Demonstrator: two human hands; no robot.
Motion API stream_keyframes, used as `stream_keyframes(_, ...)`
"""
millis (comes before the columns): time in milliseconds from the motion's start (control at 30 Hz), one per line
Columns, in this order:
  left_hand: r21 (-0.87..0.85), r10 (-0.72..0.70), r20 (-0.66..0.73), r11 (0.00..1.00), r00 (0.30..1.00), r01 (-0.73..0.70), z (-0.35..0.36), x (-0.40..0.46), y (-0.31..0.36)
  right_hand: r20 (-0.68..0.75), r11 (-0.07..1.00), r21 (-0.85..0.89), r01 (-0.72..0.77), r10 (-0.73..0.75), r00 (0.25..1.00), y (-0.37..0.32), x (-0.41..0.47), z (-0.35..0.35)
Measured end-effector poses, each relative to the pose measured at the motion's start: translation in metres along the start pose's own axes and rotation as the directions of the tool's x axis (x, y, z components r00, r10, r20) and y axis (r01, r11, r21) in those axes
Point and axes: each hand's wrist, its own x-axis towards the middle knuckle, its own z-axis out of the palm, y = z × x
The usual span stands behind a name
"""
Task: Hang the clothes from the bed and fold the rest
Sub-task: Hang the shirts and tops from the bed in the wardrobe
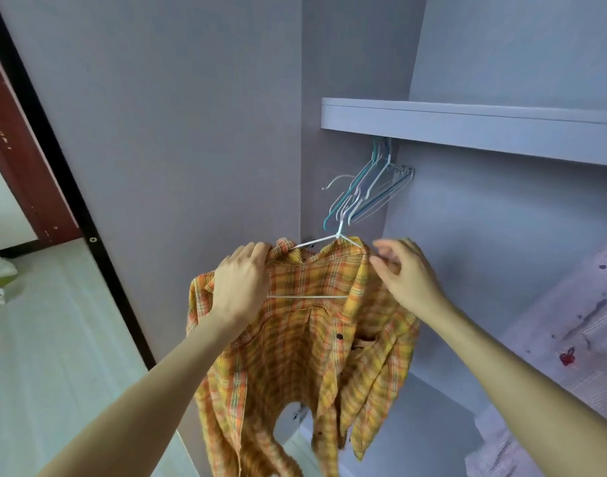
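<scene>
Inside the open wardrobe [501,235], the orange plaid shirt [305,339] hangs on a white wire hanger [329,239], left hand [242,284] gripping its shoulder, right hand [407,270] loosely spread at the other shoulder

The plaid shirt [305,342] under my left grip [242,280] is soft woven cloth, matt, in orange and yellow checks, with small dark glossy buttons. My right grip [405,273] touches the same cloth at the collar. The hanger [329,241] inside it is thin wire with a smooth white coating. The spare hangers [367,187] are the same coated wire, white and teal, slightly shiny. The wardrobe wall [192,132] and shelf [467,123] are smooth, matt grey laminate. The pale garment [570,356] at right is finely striped matt cloth. The floor [54,339] looks smooth with a faint sheen.
</scene>
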Motion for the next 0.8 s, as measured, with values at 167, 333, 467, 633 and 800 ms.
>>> stream_keyframes(167, -0.096, 0.057, 0.030, 0.994, 0.998, -0.054, -0.005, -0.002, -0.003, 0.281, 0.946, 0.324, -0.002, -0.095, 0.955, -0.047, 0.024, 0.002)
stream_keyframes(333, -0.204, 0.043, 0.260, 0.979, 0.965, 0.011, -0.012, 0.003, -0.017, 0.193, 0.945, 0.326, 0.021, -0.088, 0.977, -0.049, 0.026, 0.011)
stream_keyframes(467, -0.145, -0.231, 0.375, 0.942, 0.898, 0.303, -0.020, 0.017, -0.021, 0.228, 0.991, 0.039, 0.128, -0.134, 0.964, -0.035, 0.016, 0.024)
stream_keyframes(633, -0.208, -0.127, 0.495, 0.943, 0.859, 0.259, -0.015, 0.013, 0.009, 0.196, 0.976, -0.122, 0.182, -0.156, 0.968, -0.037, 0.015, 0.033)
stream_keyframes(800, -0.188, -0.034, 0.460, 0.973, 0.887, 0.135, -0.004, 0.002, 0.013, 0.142, 0.994, 0.081, 0.076, -0.087, 0.986, -0.035, 0.012, 0.023)
